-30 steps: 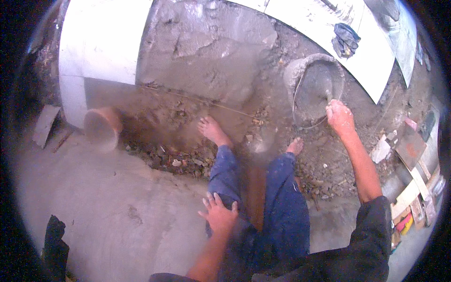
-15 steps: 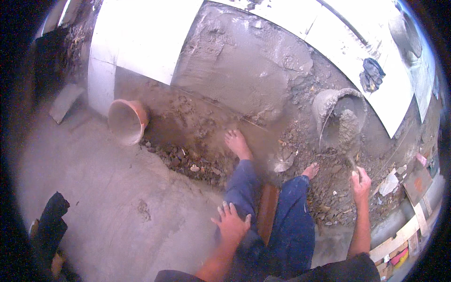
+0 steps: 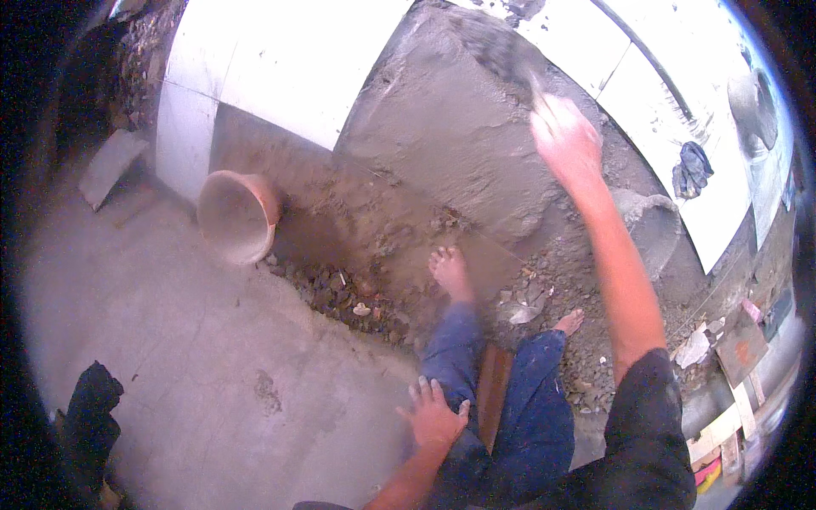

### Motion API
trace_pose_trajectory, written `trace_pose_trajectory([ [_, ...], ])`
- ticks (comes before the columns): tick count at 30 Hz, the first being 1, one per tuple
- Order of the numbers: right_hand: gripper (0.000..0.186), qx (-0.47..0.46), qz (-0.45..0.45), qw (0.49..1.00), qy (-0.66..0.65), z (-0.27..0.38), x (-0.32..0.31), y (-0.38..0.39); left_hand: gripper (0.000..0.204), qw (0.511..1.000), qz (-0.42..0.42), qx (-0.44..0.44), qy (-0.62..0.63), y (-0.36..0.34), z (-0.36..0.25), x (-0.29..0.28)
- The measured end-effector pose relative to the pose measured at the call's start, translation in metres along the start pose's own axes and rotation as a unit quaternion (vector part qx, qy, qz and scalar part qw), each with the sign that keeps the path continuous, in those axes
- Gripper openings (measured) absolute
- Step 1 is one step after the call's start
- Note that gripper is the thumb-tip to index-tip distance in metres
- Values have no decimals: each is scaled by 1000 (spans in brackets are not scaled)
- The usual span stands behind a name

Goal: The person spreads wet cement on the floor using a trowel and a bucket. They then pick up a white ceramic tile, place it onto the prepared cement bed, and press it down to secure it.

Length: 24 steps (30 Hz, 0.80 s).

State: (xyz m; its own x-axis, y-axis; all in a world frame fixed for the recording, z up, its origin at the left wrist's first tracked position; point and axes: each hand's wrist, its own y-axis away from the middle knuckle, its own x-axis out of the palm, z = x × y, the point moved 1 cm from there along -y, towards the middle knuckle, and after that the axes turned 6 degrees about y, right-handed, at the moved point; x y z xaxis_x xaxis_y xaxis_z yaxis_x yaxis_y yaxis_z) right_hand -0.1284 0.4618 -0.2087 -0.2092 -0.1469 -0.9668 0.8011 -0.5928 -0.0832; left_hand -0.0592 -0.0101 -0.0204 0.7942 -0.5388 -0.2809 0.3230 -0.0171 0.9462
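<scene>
My right hand [image 3: 567, 140] is closed round the handle of a trowel [image 3: 500, 53], whose blade is smeared by motion. The blade is over the far part of a bed of wet grey mortar [image 3: 450, 136], and I cannot tell whether it touches. Below that arm, a mortar-caked bucket [image 3: 650, 228] leans on its side, partly hidden by my forearm. My left hand [image 3: 435, 414] lies on my left knee with its fingers spread, holding nothing.
White tiles [image 3: 289, 64] border the mortar on the left, and more tiles [image 3: 650, 127] lie on the right with a dark glove [image 3: 693, 170] on them. An orange tub [image 3: 240, 217] lies tipped on the left. Rubble [image 3: 357, 306] lines the concrete floor's edge [image 3: 195, 340].
My right hand has swung the trowel from the bucket, where it held a load of mortar, up and left over the mortar bed. My left hand stays on the knee.
</scene>
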Motion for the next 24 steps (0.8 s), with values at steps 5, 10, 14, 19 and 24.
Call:
trace_pose_trajectory([
  [5, 23, 135, 12, 991, -11, 57, 52, -84, 93, 1000, 0, 10, 6, -4, 5, -3],
  [10, 29, 201, 34, 968, -147, 114, 73, -120, 87, 1000, 19, -21, 5, -2, 6, -16],
  [14, 23, 244, 67, 957, -144, 115, 68, -103, 88, 1000, 18, -6, 24, -5, 7, -15],
  [19, 28, 389, 26, 887, -247, 105, 90, -28, 91, 999, 19, -3, 30, -3, 11, -14],
  [24, 30, 543, -52, 539, -642, 132, 95, -22, 92, 999, 21, 3, 29, -6, 12, -13],
])
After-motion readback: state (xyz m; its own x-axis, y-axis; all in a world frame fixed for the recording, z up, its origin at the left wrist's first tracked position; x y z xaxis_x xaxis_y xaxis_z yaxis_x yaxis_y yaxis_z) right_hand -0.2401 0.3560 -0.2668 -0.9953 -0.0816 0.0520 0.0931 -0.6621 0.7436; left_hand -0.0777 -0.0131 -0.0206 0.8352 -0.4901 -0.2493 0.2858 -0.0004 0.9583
